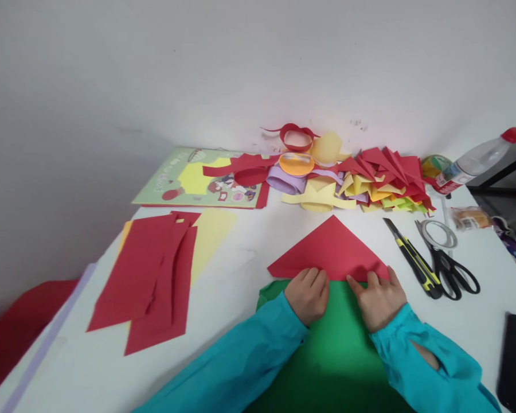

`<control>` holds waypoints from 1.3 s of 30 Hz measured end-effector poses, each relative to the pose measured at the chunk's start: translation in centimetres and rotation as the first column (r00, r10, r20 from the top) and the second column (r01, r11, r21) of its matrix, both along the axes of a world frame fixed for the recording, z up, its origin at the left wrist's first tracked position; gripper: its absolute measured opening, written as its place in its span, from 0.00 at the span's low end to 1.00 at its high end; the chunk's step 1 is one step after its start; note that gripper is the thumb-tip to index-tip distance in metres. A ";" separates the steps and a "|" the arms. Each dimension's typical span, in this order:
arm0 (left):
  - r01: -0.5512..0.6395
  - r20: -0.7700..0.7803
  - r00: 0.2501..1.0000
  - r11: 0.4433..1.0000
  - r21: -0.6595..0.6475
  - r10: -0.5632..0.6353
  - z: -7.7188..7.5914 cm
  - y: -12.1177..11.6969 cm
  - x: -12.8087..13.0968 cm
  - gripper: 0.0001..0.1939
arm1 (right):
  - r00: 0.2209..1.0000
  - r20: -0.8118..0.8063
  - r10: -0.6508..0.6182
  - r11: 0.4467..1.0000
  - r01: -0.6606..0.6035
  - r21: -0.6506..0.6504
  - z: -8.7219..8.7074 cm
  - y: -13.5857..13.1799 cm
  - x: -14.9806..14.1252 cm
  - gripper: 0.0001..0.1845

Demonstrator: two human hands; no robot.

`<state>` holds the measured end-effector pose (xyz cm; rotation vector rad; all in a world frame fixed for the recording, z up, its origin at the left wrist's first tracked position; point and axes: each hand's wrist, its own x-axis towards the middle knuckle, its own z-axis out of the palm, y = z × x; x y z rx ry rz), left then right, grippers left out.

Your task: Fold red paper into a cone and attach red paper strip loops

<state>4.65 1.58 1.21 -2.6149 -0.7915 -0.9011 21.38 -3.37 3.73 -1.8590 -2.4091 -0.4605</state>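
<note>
A sheet of red paper (331, 246), folded into a triangle with its point away from me, lies on the white table. My left hand (309, 294) presses on the near folded edge with its fingers curled. At the right part of the same edge, my right hand (378, 298) presses down with thumb and fingers bent over the paper. Both hands are closed on the edge, close to each other. Green cloth (339, 350) shows beneath my wrists.
Cut red sheets (141, 269) lie at left, with a green picture pad (167, 183) behind. Folded paper pieces (382, 178) are heaped along the wall. A utility knife (413, 258), scissors (451, 272), a tape roll (439, 234) and a bottle (477, 163) are at right.
</note>
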 end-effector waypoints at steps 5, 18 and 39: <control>-0.013 -0.028 1.000 1.000 0.004 0.013 0.0 0.2 -0.3 0.11 | 0.967 -0.102 0.234 0.964 -0.218 0.152 -0.5 1.7 -1.6 0.07; 0.064 0.056 0.996 0.998 -0.020 -0.063 0.7 1.0 -0.6 0.11 | 0.855 -0.240 0.460 0.868 -0.376 0.324 -1.6 2.4 -2.1 0.13; 0.109 0.029 0.993 0.993 0.036 -0.110 1.8 1.8 -3.3 0.11 | 0.837 -0.260 0.481 0.862 -0.398 0.313 -0.2 1.8 -0.5 0.08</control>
